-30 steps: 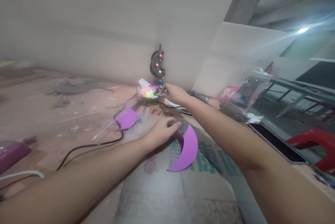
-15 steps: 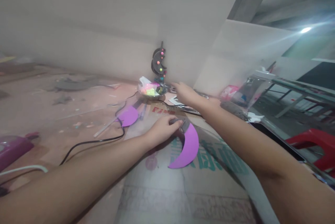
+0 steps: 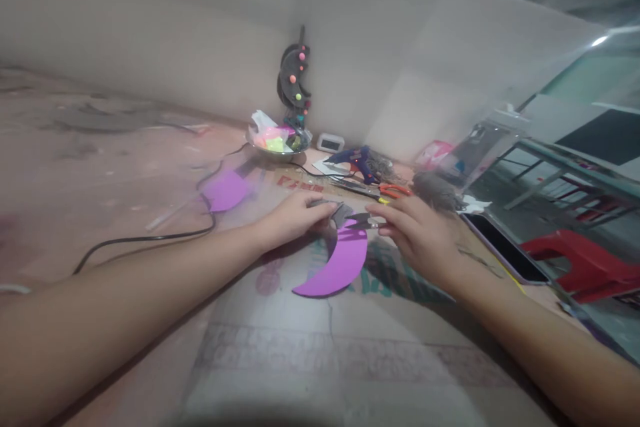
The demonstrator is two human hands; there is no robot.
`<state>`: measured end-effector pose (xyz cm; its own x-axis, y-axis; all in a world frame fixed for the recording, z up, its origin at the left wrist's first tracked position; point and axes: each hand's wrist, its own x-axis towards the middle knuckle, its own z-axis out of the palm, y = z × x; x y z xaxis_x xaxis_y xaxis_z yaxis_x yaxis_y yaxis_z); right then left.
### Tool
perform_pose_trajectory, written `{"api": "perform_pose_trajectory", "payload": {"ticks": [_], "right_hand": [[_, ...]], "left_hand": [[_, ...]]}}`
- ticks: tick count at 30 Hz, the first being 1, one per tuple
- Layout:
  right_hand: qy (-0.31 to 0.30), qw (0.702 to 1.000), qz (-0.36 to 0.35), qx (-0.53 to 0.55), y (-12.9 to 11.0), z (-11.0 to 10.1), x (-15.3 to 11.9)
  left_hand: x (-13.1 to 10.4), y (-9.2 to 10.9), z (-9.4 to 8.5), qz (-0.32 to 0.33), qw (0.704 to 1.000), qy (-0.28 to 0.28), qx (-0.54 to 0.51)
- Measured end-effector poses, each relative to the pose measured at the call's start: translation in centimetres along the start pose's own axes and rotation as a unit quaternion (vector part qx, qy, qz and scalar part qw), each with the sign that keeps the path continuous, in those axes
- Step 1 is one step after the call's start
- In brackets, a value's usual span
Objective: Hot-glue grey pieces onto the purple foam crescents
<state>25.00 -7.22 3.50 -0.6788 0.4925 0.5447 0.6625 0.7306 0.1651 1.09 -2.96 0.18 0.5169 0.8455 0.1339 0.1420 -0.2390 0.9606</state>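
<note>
My left hand [image 3: 303, 214] is closed on the dark grey upper end of a purple crescent cutout [image 3: 340, 264], pinching it between thumb and fingers. The crescent's pointed tip hangs down towards me, over the printed cardboard [image 3: 280, 360]. From the right, my right hand [image 3: 420, 230] grips a small pair of scissors [image 3: 369, 222], its fingers round the handles. The blades look parted and lie across the crescent's upper part, near the grey piece. How far they reach round the edge I cannot tell. A purple rounded piece [image 3: 227, 190] lies on the left.
Against the wall stand a grey crescent ornament with coloured balls [image 3: 294, 77], a bowl [image 3: 277, 155] of colourful material and a small white clock [image 3: 330, 142]. A blue glue gun [image 3: 350, 159] and an orange-handled tool [image 3: 395, 190] lie behind my right hand. A phone [image 3: 505, 250] rests at the right edge.
My right hand has come back from the far side near the bowl, now with scissors, to the crescent. My left hand keeps its hold on the crescent. The view has shifted.
</note>
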Motion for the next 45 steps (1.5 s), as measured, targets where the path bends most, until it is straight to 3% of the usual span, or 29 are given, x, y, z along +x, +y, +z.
{"api": "perform_pose_trajectory", "payload": {"ticks": [6,18,45], "right_hand": [[0.002,1.000,-0.017,-0.001,1.1,1.5,-1.3],[-0.030,0.999,-0.022,-0.030,0.6,1.2,-1.4],[-0.005,0.994,-0.099,-0.055,0.2,1.3,-1.5]], "left_hand": [[0.0,-0.1,-0.1,-0.007,1.000,-0.018,0.011],[0.0,0.0,-0.1,0.000,0.999,-0.023,0.031],[0.0,0.1,0.0,-0.009,0.999,-0.042,0.013]]}}
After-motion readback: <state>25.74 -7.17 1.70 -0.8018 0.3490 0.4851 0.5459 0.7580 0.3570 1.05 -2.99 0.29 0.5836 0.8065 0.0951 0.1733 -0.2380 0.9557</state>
